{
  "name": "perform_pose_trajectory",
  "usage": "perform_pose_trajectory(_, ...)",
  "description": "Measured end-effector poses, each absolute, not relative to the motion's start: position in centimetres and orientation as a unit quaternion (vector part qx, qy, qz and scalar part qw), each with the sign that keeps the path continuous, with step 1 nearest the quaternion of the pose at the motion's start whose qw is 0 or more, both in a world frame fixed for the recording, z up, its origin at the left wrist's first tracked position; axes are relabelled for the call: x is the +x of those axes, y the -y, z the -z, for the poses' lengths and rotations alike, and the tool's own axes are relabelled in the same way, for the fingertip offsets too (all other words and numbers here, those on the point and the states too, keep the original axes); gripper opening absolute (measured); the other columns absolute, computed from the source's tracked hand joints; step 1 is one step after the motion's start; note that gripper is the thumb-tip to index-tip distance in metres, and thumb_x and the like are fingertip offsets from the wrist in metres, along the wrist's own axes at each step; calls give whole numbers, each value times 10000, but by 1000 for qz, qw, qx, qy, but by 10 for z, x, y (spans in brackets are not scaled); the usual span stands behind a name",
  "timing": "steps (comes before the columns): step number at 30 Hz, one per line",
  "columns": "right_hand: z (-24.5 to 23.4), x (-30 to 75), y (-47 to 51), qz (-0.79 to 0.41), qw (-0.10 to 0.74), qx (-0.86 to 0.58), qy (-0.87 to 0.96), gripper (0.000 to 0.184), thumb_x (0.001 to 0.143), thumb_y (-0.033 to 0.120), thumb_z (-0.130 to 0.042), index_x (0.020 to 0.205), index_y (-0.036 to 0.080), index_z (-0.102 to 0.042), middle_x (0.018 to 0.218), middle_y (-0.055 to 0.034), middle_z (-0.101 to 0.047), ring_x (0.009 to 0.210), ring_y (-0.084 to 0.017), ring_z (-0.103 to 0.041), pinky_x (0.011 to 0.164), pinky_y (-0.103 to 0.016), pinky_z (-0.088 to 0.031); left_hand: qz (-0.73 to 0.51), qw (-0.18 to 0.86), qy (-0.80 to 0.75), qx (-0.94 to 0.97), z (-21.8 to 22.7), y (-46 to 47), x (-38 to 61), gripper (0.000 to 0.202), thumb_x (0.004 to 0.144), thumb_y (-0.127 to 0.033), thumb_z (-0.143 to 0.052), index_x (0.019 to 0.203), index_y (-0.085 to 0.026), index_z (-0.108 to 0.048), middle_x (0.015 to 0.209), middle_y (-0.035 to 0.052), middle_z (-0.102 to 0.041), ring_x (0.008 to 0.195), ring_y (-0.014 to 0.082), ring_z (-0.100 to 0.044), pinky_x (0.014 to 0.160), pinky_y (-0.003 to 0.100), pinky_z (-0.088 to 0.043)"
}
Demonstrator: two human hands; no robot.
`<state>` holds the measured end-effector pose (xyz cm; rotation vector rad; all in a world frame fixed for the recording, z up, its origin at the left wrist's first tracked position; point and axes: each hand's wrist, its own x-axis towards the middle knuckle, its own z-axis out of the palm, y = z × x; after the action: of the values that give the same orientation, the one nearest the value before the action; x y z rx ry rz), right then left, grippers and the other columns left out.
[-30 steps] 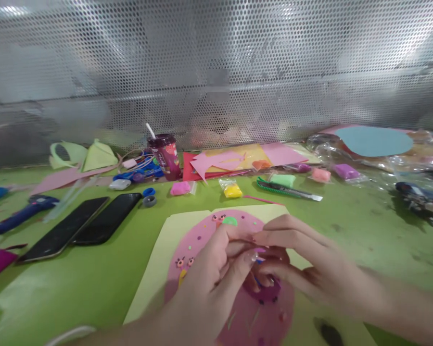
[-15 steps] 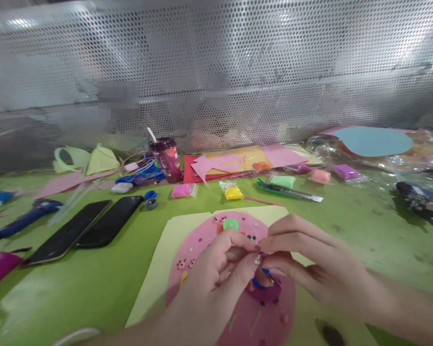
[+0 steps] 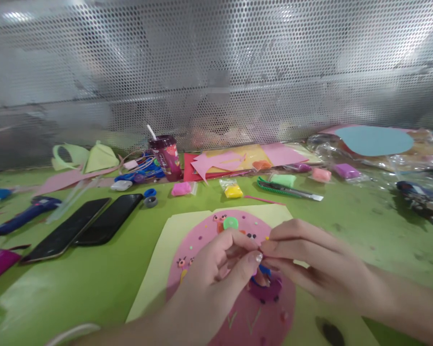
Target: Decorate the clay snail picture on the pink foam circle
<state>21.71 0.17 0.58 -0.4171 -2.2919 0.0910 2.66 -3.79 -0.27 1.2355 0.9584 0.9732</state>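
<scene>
My left hand (image 3: pixel 216 283) and my right hand (image 3: pixel 317 262) meet at the fingertips over a round pink sheet (image 3: pixel 272 329). Both are closed in a pinch around something tiny, mostly hidden; a hint of pink shows between the fingers. Beneath them, a purple and blue clay shape (image 3: pixel 273 291) lies on the sheet, partly covered by my fingers. A snail-like clay figure with a green disc (image 3: pixel 231 223) sits near the sheet's top. The pink round rests on pale yellow paper (image 3: pixel 159 262).
Two dark phones (image 3: pixel 70 230) and a blue glue gun (image 3: pixel 29 214) lie left. Behind are a drink cup (image 3: pixel 168 161), a yellow clay packet (image 3: pixel 233 190), a green cutter (image 3: pixel 288 190) and paper sheets (image 3: pixel 250 158). A perforated metal panel (image 3: pixel 187 62) closes the back.
My right hand's fingers have shifted slightly, sitting a little lower and closer together at the pinch. My left hand is nearly still. The objects on the table stay put.
</scene>
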Motion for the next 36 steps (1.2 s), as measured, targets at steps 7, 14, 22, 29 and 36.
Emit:
perform_pose_trajectory(7, -7, 216, -2, -57, 403, -164, 898, 118, 843, 70, -561, 927, 148, -589, 831, -47, -614, 774, -100, -614, 636, -173, -518, -420, 632, -377, 531, 3, 36, 30, 63, 892, -247, -540, 850, -205, -562, 725, -41, -585, 667, 66, -550, 661, 163, -448)
perform_pose_trajectory(14, -6, 214, -1, -49, 408, -176, 895, 144, 811, 52, -541, 882, 176, -554, 788, -20, -601, 745, -98, -604, 587, -175, -503, -412, 631, -380, 536, 2, 36, 30, 74, 891, -239, -538, 833, -200, -562, 696, -34, -603, 667, 77, -568, 669, 183, -458)
perform_pose_trajectory(22, -6, 213, -1, -68, 404, -178, 895, 140, 816, 64, -545, 894, 181, -554, 792, -19, -607, 748, -96, -607, 598, -173, -494, -411, 590, -432, 545, 0, 38, 30, 78, 878, -257, -540, 824, -205, -561, 700, -30, -587, 654, 99, -551, 610, 203, -426)
perform_pose_trajectory(29, -7, 215, 0, -78, 385, -176, 902, 126, 828, 69, -553, 891, 178, -567, 824, -35, -619, 768, -102, -610, 601, -174, -497, -432, 554, -447, 554, -2, 36, 28, 93, 879, -261, -556, 800, -212, -565, 644, -51, -573, 592, 79, -532, 564, 176, -418)
perform_pose_trajectory(36, -9, 212, -3, -77, 393, -178, 899, 132, 846, 65, -524, 876, 182, -577, 797, -36, -613, 746, -103, -601, 605, -180, -499, -480, 563, -414, 531, -3, 34, 30, 86, 914, -231, -498, 880, -212, -575, 672, -57, -605, 573, 62, -553, 570, 162, -453)
